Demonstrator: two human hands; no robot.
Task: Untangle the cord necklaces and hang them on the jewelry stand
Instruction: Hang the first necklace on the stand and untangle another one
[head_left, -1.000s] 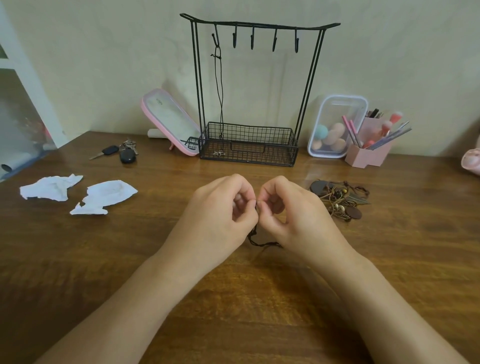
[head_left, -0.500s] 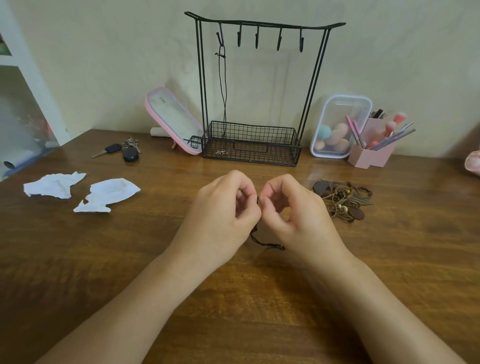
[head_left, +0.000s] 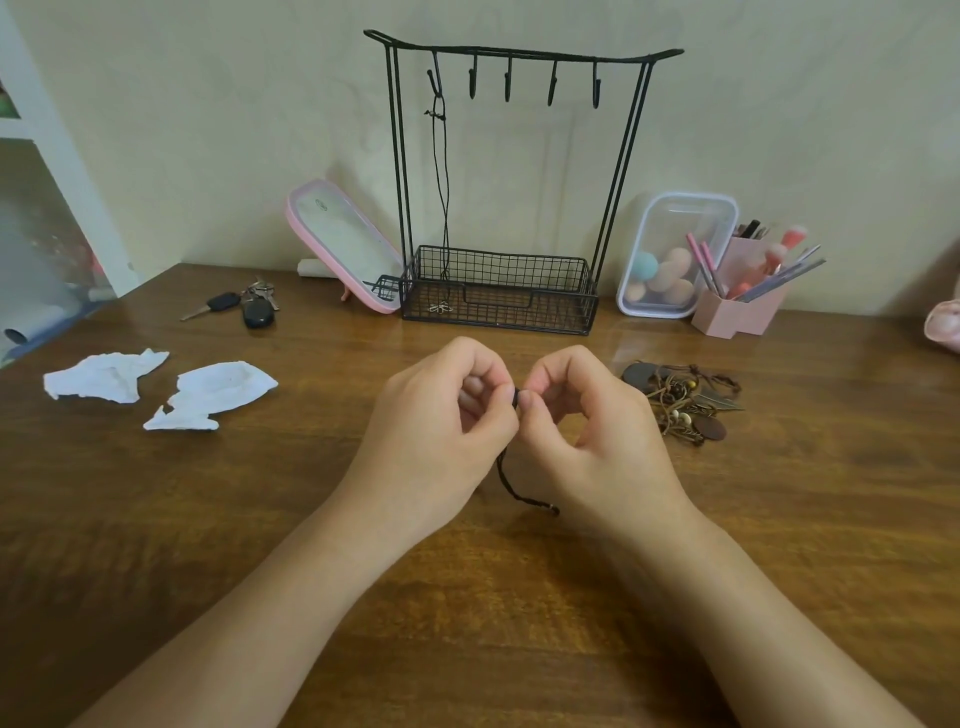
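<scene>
Both hands work mid-bench, in front of the stand. Left hand (head_left: 441, 431) & right hand (head_left: 597, 431) meet thumb-to-fingertip. Each grip is narrow, pinching the same small spot on a dark cord (head_left: 506, 475), prob. a knot (head_left: 516, 398) or slider. The rest of the cord drops btwn the wrists & its tail lies on the bench (head_left: 260, 519). How much is hidden under the palms: can't tell.

Jewelry stand (head_left: 618, 171) sits at the back of the bench. One necklace (head_left: 445, 182) already hangs from the leftmost hook (head_left: 435, 85), its pendant (head_left: 440, 307) down in the wire basket (head_left: 519, 270). Other four hooks (head_left: 508, 85) are free. The tangle (head_left: 685, 402) of brown cords, beads & flat pendants sits just right of the right hand, not touched.

Handling, my read: the cord is thin, soft, near weightless, w/ no stiffness, so it flops & re-loops if dropped. Likely a bit grippy, so knots bite rather than slide, & tugging the ends would tighten it. Best hold is close either side of the knot w/ fingertips or nails, teasing loops open. For hanging, take the top of the loop, opposite the pendant, so the weight pulls it straight. Beads in the tangle look snag-prone, so lift by cord, not by pendants.

Progress approx early: 1 hung, 1 in hand, the tangle to go.
</scene>
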